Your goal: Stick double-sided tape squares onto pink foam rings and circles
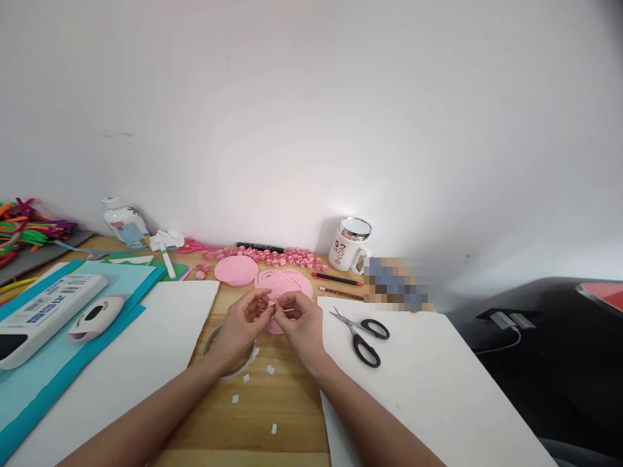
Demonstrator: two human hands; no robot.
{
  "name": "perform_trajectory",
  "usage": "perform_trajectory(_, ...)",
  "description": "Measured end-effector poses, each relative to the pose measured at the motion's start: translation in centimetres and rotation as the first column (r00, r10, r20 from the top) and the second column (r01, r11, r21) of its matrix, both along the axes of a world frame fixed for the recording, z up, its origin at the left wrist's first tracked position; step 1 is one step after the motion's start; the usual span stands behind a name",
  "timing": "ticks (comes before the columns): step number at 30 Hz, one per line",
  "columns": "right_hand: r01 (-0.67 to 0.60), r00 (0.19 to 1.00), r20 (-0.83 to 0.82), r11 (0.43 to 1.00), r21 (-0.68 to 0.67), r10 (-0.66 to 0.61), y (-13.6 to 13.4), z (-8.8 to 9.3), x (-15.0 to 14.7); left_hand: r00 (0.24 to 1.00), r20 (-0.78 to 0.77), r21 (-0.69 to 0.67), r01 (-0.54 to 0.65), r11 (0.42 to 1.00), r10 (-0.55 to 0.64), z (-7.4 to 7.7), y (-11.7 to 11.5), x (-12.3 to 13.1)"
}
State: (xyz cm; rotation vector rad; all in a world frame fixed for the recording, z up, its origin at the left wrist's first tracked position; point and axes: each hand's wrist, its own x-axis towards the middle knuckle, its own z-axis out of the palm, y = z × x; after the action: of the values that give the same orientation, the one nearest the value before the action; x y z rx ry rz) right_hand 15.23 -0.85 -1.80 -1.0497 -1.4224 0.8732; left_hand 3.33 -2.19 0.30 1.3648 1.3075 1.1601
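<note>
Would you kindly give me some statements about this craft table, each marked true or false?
1. The left hand and right hand hold a small pink paper piece between them. True.
2. The right hand holds the black-handled metal scissors. False: these scissors lie on the flat white sheet.
3. A white mug with a silver lid stands near the white wall. True.
4. The flat round paper discs are blue. False: the discs are pink.

The left hand (pixel 241 327) and right hand (pixel 304 326) were bare, as were 2 forearms (pixel 160 415), tapering from 7 and 5 o'clock.
</note>
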Motion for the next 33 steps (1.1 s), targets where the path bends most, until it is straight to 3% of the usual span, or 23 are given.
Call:
perform_trajectory(9, 0.008, 1.000, -0.017, 0.999, -0.039, -0.009, -0.1, 0.4, 0.2, 0.997, 0.011, -0.002, 0.072, 0.997, -0.072, 0.2, -0.4, 0.2)
perform_trajectory(19, 0.003, 1.000, 0.015, 0.999, -0.050, -0.003, -0.1, 0.5, 0.1, 0.992, 0.125, -0.022, -0.014, 1.000, 0.016, 0.1, -0.3, 0.1)
perform_trajectory(25, -0.039, 0.999, 0.025, 0.997, -0.072, 0.041, 0.3, 0.4, 0.3, 0.997, 0.020, -0.023, -0.078, 0.997, 0.078, 0.0, 0.0, -0.5)
perform_trajectory(27, -0.094, 0.994, 0.055, 0.993, -0.078, 0.099, 0.4, 0.4, 0.5, 0.992, -0.022, 0.006, -0.120, 0.993, 0.120, 0.0, 0.2, -0.9)
perform_trajectory(29, -0.245, 0.960, 0.123, 0.967, -0.075, 0.253, 0.3, 0.5, 0.8, 0.984, -0.065, 0.054, -0.162, 0.985, 0.165, -0.1, 0.5, -1.5)
perform_trajectory(31, -0.445, 0.861, 0.248, 0.894, -0.056, 0.444, 0.0, 0.6, 1.0, 0.969, -0.117, 0.110, -0.207, 0.972, 0.220, -0.3, 0.9, -2.0)
perform_trajectory(33, -0.583, 0.732, 0.411, 0.812, -0.033, 0.542, -0.5, 0.5, 1.1, 0.948, -0.172, 0.178, -0.239, 0.955, 0.269, -0.6, 1.3, -2.4)
